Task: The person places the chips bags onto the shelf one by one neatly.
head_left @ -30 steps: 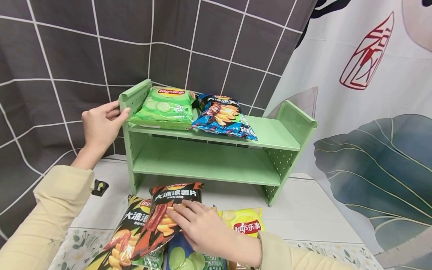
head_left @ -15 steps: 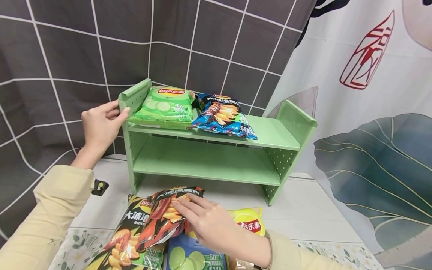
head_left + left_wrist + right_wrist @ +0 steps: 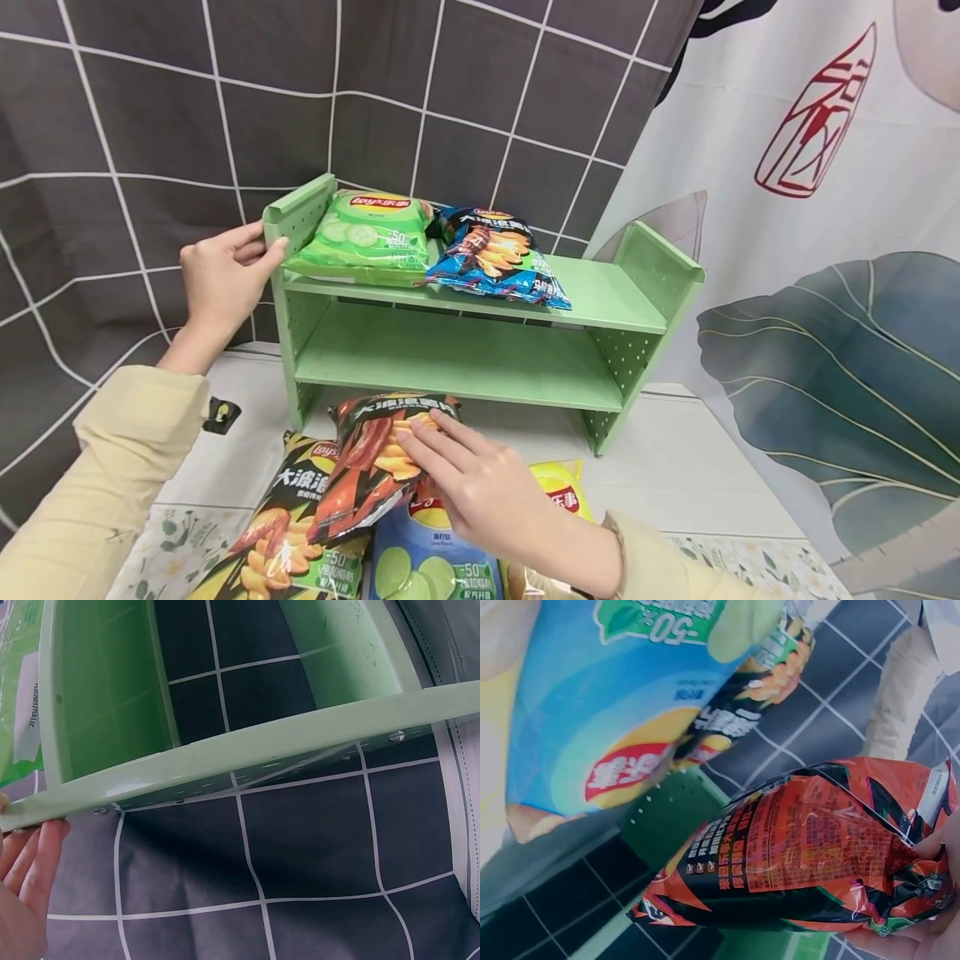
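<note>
My left hand (image 3: 228, 271) pinches the left side panel of a green two-tier shelf (image 3: 461, 354); the left wrist view shows its fingers (image 3: 46, 862) against that panel. My right hand (image 3: 491, 487) grips a red and black bag of chips (image 3: 367, 492) by its edge. In the right wrist view the bag (image 3: 795, 847) is crumpled near the thumb and fingers. Under and beside it lie a black and yellow chip bag (image 3: 273, 542), a blue lime chip bag (image 3: 412, 562) and a yellow chip bag (image 3: 558, 479), partly hidden by my right arm.
On the shelf's top tier sit a green cucumber chip bag (image 3: 367, 237) at the left and a blue chip bag (image 3: 495, 258) beside it. A dark grid curtain (image 3: 277, 125) hangs close behind. A small black item (image 3: 222, 416) lies left of the shelf.
My right hand has shifted right and lifted the red chip bag off the others, uncovering more of the blue lime bag. My left hand stays on the shelf panel.
</note>
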Demonstrator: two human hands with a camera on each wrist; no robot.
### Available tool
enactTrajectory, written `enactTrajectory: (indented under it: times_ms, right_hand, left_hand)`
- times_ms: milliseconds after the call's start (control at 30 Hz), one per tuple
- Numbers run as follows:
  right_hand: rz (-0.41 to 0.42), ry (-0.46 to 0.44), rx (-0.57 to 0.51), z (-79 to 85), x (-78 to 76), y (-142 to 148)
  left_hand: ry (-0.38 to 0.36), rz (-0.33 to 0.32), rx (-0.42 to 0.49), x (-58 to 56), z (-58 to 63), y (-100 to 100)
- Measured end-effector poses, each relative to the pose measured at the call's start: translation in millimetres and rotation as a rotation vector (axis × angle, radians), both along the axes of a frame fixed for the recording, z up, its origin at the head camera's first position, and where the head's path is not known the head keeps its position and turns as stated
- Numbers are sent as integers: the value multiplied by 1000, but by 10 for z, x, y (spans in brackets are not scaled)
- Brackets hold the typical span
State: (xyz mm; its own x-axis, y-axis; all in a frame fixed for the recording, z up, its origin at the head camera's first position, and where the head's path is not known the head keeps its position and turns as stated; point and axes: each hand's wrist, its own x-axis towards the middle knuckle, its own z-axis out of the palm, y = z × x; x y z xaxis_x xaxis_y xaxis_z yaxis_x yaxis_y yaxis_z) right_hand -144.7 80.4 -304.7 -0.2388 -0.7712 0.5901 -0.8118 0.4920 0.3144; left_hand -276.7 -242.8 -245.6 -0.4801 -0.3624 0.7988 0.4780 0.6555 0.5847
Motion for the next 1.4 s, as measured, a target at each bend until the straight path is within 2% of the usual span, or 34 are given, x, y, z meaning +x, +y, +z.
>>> enactTrajectory:
  times_ms: [233,400,667,867,1200,1400]
  right_hand:
    - [105,118,-98,169,4,58]
    - [145,174,-179,305,27,101]
    - [221,224,-294,476,29,198]
    - [296,272,-365,586,-31,280]
    - [386,288,-465,794,-58,395]
    - [373,249,-548,878,-80,438]
  left_hand:
    - [-9,-8,10,6,4,5]
    - [-8,-2,10,6,4,2]
    - [0,-5,6,7,10,12]
    - [-13,-6,13,33,20,28]
    - [-8,-13,6,13,17,11]
    - [-7,-13,10,12,9,8]
